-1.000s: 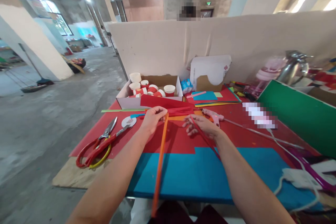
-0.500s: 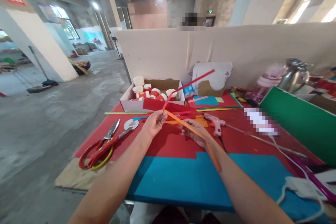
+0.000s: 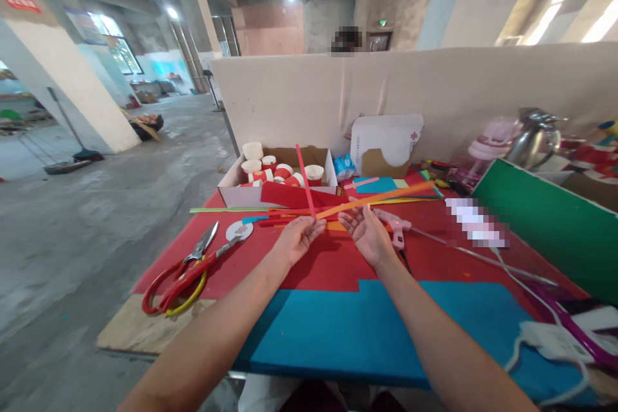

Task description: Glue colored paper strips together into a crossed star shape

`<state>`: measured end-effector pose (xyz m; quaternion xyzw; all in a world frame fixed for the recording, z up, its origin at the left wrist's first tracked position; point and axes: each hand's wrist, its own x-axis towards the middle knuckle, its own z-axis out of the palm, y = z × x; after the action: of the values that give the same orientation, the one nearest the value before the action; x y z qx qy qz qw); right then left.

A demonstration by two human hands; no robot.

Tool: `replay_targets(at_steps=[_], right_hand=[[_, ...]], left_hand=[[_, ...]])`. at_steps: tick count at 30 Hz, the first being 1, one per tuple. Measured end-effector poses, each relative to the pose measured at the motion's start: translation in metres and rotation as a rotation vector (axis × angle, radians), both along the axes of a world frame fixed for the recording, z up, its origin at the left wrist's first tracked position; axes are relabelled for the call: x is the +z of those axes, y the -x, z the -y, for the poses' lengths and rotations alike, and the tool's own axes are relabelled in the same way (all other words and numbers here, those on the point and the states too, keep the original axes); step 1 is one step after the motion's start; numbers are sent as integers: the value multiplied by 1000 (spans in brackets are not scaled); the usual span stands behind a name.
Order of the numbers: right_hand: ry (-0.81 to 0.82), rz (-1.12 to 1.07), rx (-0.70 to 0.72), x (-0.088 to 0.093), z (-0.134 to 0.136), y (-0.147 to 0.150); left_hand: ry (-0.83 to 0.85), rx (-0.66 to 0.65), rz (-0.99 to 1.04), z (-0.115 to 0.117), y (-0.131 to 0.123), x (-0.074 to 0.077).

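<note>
My left hand (image 3: 298, 237) is clamped on the spot where an orange strip (image 3: 379, 199) and a red strip (image 3: 306, 180) meet, above a tabletop (image 3: 145, 322) covered partly in red and partly in blue. From that pinch the orange strip's long axis points between 2 and 3 o'clock, its free end reaching out past my right hand (image 3: 371, 237). The red strip points just short of 12 o'clock, its far end showing against the box (image 3: 239, 197) of cups (image 3: 282, 172). The two strips make a wide V, its corner at my left fingertips; whether they are fixed together there, I cannot tell.

My right hand sits at 3 o'clock from my left, palm turned up, fingers spread apart and clamped on nothing that shows. The orange strip crosses at 12 o'clock from its fingertips, touching or just beside them, I cannot say which. My left hand is nearer the strips' joint; my right is nearer the orange strip's free end, which lies toward 2 o'clock from it.

A glue gun (image 3: 398, 227) rests at 3 o'clock, just beside my right hand. Scissors (image 3: 188, 280) lie between 8 and 9 o'clock from my left.
</note>
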<state>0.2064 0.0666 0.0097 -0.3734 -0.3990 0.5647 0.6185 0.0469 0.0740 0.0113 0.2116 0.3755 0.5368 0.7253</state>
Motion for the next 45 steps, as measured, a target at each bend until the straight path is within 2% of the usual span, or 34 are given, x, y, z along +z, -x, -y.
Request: replay_targets(at_steps=[2, 5, 9, 15, 21, 25, 31, 38, 45], right_hand=[[27, 26, -8, -6, -1, 4], [98, 103, 56, -15, 1, 12], [146, 215, 8, -21, 3, 14], [143, 274, 7, -19, 7, 12], [217, 191, 46, -19, 7, 14], [199, 192, 56, -19, 8, 14], [172, 258, 58, -18, 8, 12], [195, 319, 98, -17, 11, 11], [234, 273, 145, -20, 10, 9]], left_hand=[[15, -52, -10, 5, -5, -1], [8, -98, -39, 10, -10, -3], [-45, -135, -95, 12, -13, -6], [-114, -160, -223, 14, -15, -7], [-211, -171, -352, 12, -15, -11], [-235, -182, -434, 11, -13, -12], [-235, -258, -380, 13, -10, -5], [-230, -202, -438, 11, -8, -7], [-236, -219, -514, 9, -8, -7]])
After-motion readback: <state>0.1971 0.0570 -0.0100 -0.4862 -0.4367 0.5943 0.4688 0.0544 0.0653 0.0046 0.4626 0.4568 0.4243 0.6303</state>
